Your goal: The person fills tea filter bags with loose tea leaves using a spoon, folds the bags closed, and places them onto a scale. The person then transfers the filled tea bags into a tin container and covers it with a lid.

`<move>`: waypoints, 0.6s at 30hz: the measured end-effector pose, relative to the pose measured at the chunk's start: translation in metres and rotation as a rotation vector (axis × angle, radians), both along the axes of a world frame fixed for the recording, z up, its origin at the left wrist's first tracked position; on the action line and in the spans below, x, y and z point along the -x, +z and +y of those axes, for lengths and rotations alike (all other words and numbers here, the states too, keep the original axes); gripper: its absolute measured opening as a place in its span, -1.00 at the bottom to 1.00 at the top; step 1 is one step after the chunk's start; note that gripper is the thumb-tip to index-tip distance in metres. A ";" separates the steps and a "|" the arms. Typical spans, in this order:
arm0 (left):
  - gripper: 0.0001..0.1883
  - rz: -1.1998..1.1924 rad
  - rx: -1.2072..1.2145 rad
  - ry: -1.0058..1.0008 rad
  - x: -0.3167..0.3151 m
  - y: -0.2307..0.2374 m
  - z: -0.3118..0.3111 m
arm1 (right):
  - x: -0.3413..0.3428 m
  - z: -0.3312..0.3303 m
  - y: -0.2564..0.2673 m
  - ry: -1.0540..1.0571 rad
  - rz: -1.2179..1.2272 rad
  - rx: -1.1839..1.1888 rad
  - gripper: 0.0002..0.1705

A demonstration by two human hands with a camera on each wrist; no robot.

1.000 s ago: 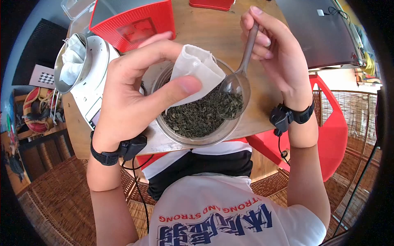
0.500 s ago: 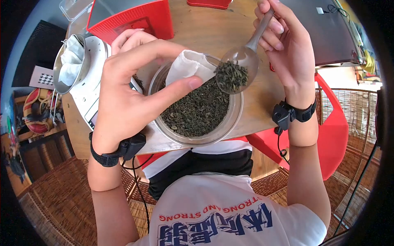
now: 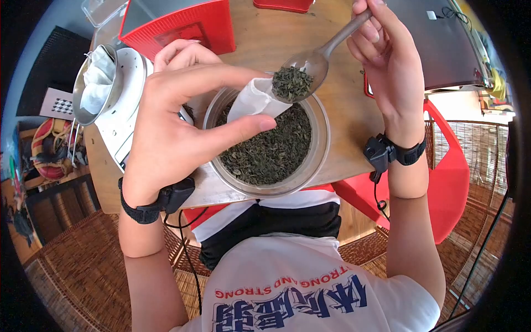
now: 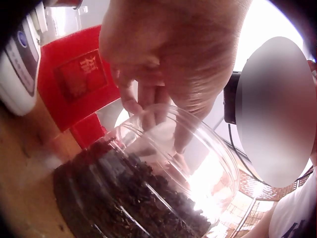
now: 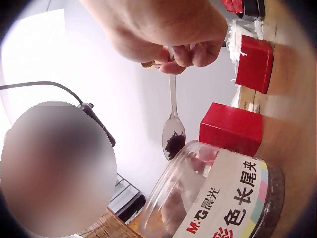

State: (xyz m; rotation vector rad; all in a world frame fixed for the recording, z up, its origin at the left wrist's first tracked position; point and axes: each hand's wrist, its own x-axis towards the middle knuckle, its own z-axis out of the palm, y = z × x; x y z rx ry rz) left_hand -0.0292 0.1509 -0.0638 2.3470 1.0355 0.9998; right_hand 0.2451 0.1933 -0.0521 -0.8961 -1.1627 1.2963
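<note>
My left hand pinches a small white tea bag between thumb and fingers, its mouth facing right, over a clear round tub. Dark loose tea leaves fill the lower part of that tub. The right hand grips the handle end of a grey spoon. A heap of tea leaves lies in the spoon's bowl, which overlaps the bag's mouth in the head view. From the right wrist view, the spoon slopes down toward the tub's rim.
At the left, a metal bowl with white filled bags sits on a white scale. A red box stands behind the left hand. Red boxes also stand beyond the tub. A dark panel lies at the right.
The spoon has come up out of the tub with tea leaves and moved left to the bag's mouth. My left hand has kept hold of the bag, tilting it slightly toward the spoon.
</note>
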 end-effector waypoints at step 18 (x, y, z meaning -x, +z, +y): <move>-0.54 -0.034 -0.019 -0.004 0.004 -0.005 0.002 | -0.016 -0.018 0.001 0.181 -0.185 -0.666 -0.58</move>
